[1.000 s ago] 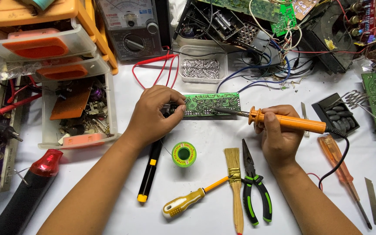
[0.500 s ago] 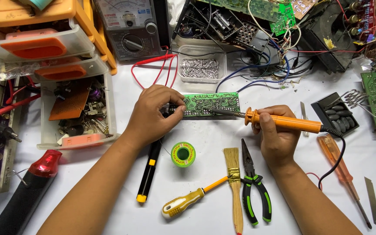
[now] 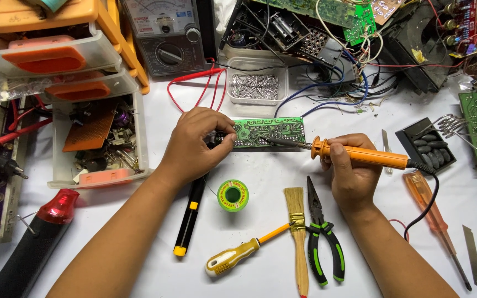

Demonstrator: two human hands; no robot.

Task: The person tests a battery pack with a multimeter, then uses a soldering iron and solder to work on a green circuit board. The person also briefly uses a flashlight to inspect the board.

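A cluttered white counter carries a green circuit board near its middle. The left hand pinches the board's left end; the right hand grips an orange soldering iron, tip on the board. Soldering seems underway, calling for a steady tip on the joint.

Left hand steadies green circuit board; right hand presses orange soldering iron onto it

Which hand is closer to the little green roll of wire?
Left. The left hand sits just above-left of the solder spool; the right hand is farther off to its right.
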